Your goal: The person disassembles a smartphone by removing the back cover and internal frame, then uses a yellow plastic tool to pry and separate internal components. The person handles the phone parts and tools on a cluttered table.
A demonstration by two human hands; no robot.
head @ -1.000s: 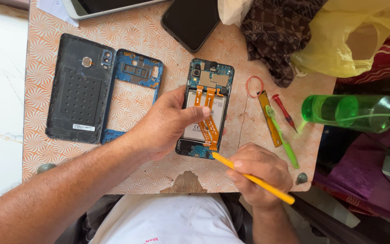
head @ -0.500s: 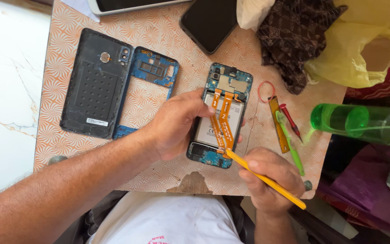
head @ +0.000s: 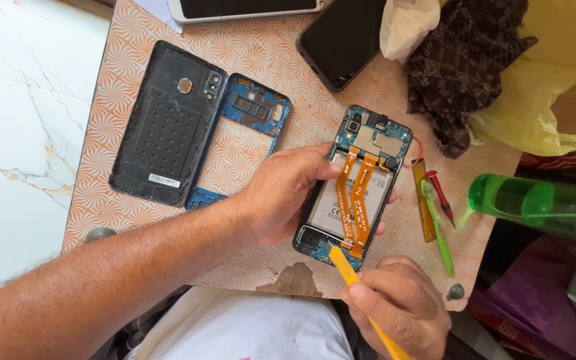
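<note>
Opened phone (head: 355, 187) on the patterned bench (head: 248, 160), its two orange ribbon cables and battery exposed; the left hand (head: 288, 193) steadies its left edge while the right hand (head: 401, 303) holds a yellow pry tool (head: 351, 277) with its tip at the phone's lower end. To the left lie the black back cover (head: 165, 123) and, just beside it, the blue frame (head: 245, 133). To the right lie a green tool (head: 438, 227), a red screwdriver (head: 440, 193) and a green bottle (head: 541, 207).
</note>
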